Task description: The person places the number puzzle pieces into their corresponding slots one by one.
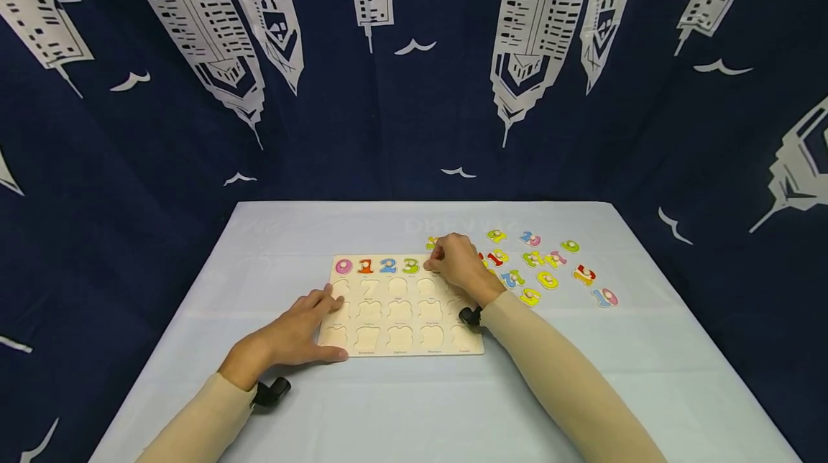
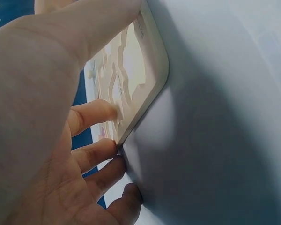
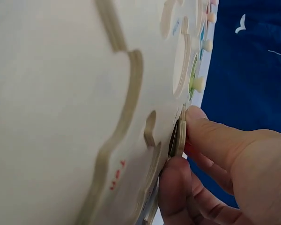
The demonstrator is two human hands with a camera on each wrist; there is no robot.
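A wooden number puzzle board [image 1: 383, 299] lies flat, with a pink 0 [image 1: 343, 267], red 1 [image 1: 365, 267], blue 2 [image 1: 388, 266] and green 3 [image 1: 410, 266] set in its top row. My left hand [image 1: 291, 333] rests along the board's left edge, fingers spread, thumb at the near corner. My right hand [image 1: 461, 265] pinches a wooden number piece [image 3: 181, 138] just right of the 3. In the right wrist view the piece stands tilted, edge on, close over the board between thumb and fingers. Its number is hidden.
Several loose number pieces lie on the white table [image 1: 272, 269] right of and behind the board, among them a 10 [image 1: 604, 297], a red-yellow 15 [image 1: 584, 274] and a green 0 [image 1: 570, 246]. A yellow piece [image 1: 431, 241] sits behind the board. A dark blue printed cloth [image 1: 414, 125] hangs behind.
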